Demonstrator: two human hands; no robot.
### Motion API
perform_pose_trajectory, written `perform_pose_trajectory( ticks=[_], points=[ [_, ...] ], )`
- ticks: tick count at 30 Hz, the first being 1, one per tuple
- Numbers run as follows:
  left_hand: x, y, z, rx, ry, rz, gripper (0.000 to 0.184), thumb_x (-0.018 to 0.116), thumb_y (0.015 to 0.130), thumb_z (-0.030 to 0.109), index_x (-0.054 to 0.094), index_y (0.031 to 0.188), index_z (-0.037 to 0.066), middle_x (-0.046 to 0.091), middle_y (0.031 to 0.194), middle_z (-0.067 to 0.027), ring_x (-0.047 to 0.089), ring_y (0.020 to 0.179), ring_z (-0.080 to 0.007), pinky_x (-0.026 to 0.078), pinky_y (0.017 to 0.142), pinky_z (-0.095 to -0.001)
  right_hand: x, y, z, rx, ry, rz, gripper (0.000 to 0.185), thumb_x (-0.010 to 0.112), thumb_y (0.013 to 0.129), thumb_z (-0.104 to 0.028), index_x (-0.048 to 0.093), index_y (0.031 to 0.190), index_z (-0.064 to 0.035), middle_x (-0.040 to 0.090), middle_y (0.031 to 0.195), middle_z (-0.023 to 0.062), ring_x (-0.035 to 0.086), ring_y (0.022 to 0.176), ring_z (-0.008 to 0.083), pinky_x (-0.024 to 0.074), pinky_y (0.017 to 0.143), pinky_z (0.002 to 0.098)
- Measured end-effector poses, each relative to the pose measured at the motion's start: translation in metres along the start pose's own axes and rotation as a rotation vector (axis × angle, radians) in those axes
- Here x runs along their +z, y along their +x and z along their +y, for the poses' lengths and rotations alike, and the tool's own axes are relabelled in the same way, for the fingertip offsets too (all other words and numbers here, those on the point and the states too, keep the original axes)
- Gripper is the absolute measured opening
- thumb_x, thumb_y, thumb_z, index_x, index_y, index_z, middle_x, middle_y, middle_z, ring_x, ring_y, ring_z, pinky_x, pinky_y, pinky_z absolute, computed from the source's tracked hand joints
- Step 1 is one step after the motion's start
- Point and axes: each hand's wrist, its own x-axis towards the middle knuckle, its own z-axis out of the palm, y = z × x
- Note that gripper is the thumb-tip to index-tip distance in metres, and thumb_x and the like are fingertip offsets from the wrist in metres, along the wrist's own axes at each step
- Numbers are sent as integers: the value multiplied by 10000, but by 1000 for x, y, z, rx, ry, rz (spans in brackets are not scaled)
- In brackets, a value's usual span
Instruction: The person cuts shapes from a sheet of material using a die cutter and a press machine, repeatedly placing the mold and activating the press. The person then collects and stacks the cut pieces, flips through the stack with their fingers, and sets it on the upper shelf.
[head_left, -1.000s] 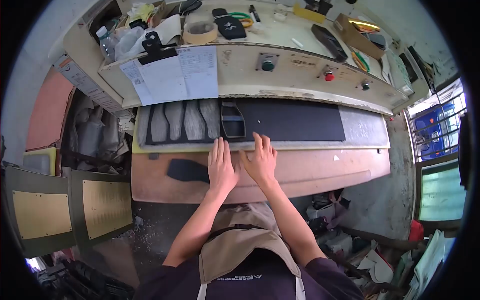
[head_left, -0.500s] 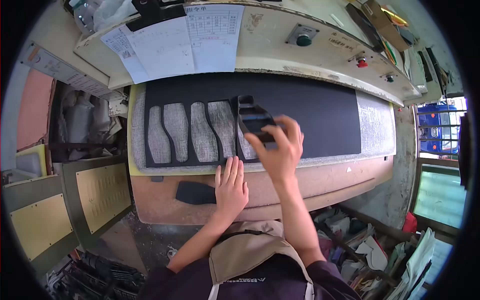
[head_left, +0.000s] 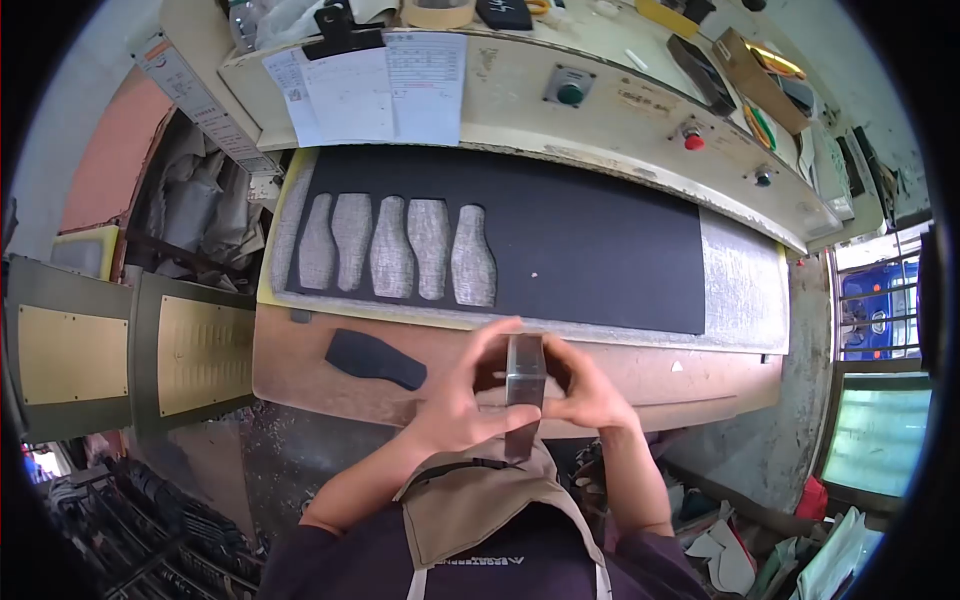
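Both of my hands hold a dark metal cutting die [head_left: 525, 370] in front of my apron, by the near edge of the table. The die is turned so that its narrow side faces me. My left hand [head_left: 460, 400] closes around its left side, and my right hand [head_left: 592, 392] grips the right side. Behind them lies a black sheet [head_left: 590, 240] with several sole-shaped holes, through which a grey woven surface [head_left: 745, 285] shows. One dark cut-out piece [head_left: 375, 360] rests on the brown table ledge [head_left: 290, 365], left of my left hand.
A cream machine beam [head_left: 520, 90] spans the back, carrying a green button [head_left: 569, 93], a red button [head_left: 693, 138] and clipped papers [head_left: 375, 90]. Metal cabinets [head_left: 75, 345] stand at left. Scraps [head_left: 725, 555] are heaped at lower right.
The die has come off the black sheet toward me, turned on its side. My left hand has left the sheet's edge and joined my right on the die. Another hole is fully visible.
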Motion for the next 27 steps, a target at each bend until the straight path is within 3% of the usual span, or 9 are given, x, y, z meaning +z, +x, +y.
perform_pose_trajectory(
  ticks=[4,8,11,14,18,23,25,26,27],
  points=[
    [51,-13,-19,-216,-264,-78,922,897,784,121,431,1576,49,586,1483,-182,591,1331,-295,439,1147,-412,-29,-53,31,134,31,-48,676,817,761,83,608,1395,-27,660,1229,100,633,1072,177,531,979,343],
    [87,-21,-44,-100,153,-137,913,870,827,138,392,1604,109,556,1515,-185,605,1310,-326,485,1091,-450,-34,-84,39,288,47,134,715,802,744,115,601,1416,-22,699,1144,88,661,1041,203,542,1013,379],
    [92,-28,-53,-168,88,-84,880,864,833,133,409,1585,94,578,1481,-169,603,1285,-310,475,1095,-431,-50,-113,61,425,634,217,692,796,744,125,618,1395,-28,730,1125,83,689,1015,220,553,988,373],
    [93,-41,-56,-218,21,-32,847,858,839,128,426,1566,79,601,1447,-153,602,1260,-294,464,1100,-413,-59,-137,93,545,281,-31,653,787,789,113,618,1404,-26,734,1224,100,701,1076,234,562,972,366],
    [103,-60,-52,-159,93,73,819,852,851,139,432,1552,78,607,1411,-160,615,1207,-293,472,1078,-407,-47,-129,101,403,418,-254,616,770,834,96,616,1419,-17,726,1294,117,703,1093,245,574,941,350],
    [112,-68,-36,-149,301,223,713,765,942,142,402,1554,92,656,1265,-177,676,1077,-290,528,986,-396,-31,-119,112,300,261,-192,561,771,853,61,627,1393,7,748,1233,109,711,1019,229,578,878,324],
    [88,-65,-44,-344,-285,300,572,634,1028,89,399,1549,98,656,1272,-206,707,1054,-301,559,941,-396,-32,-107,88,338,159,-123,513,783,858,41,647,1351,1,750,1213,111,711,1022,222,578,883,328],
    [79,-67,-47,-349,-292,286,572,634,1028,89,399,1549,98,656,1272,-206,707,1054,-301,559,941,-396,-29,-103,70,385,74,-59,464,795,864,20,666,1310,-4,753,1194,114,711,1025,215,577,888,332],
    [69,-67,-50,-199,-432,433,536,585,1042,59,406,1546,103,656,1266,-218,717,1042,-312,572,931,-404,-27,-96,54,427,-14,6,417,806,869,-1,686,1268,-9,756,1175,116,711,1029,207,577,894,336]
  ],
)
